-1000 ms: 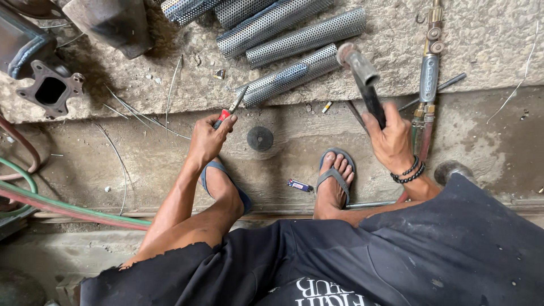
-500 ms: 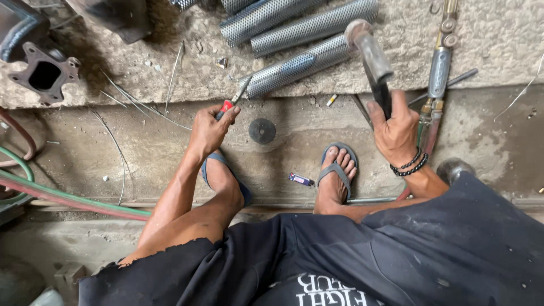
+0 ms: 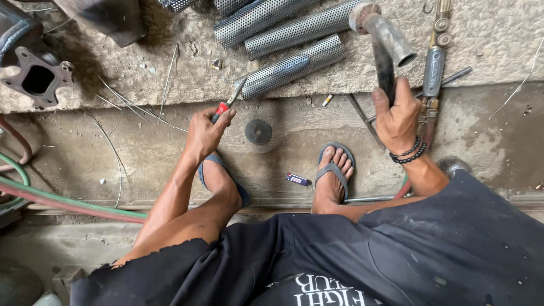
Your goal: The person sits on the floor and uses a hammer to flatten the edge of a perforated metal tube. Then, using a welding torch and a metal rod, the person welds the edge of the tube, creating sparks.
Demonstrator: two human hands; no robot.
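Perforated steel catches the eye first: several grey perforated tubes lie side by side on the rough concrete ledge, and the nearest perforated tube (image 3: pixel 293 66) has its long axis running aslant, its lower end toward the left hand and its upper end rising toward the right. The left hand (image 3: pixel 205 133) is closed around a red-handled screwdriver (image 3: pixel 227 104), whose shaft points up and away from the person so that the tip sits at, or just short of, the tube's lower end; whether it touches I cannot tell. The right hand (image 3: pixel 398 116) is clamped on the dark handle of a hammer (image 3: pixel 381 35), held raised so that its worn cylindrical head hangs above the ledge, just beyond the tube's upper end and over the neighbouring tubes. So the tube lies ahead of both hands and between them, with the left hand nearer its lower end and the right hand nearer its upper. The hands are well apart. Beside the right hand a brass cutting torch (image 3: pixel 434 68) lies along the ledge, and a small round disc (image 3: pixel 258 131) rests on the floor between the feet, near a lighter (image 3: pixel 297 179). Coloured hoses (image 3: pixel 62 201) trail off to the left.
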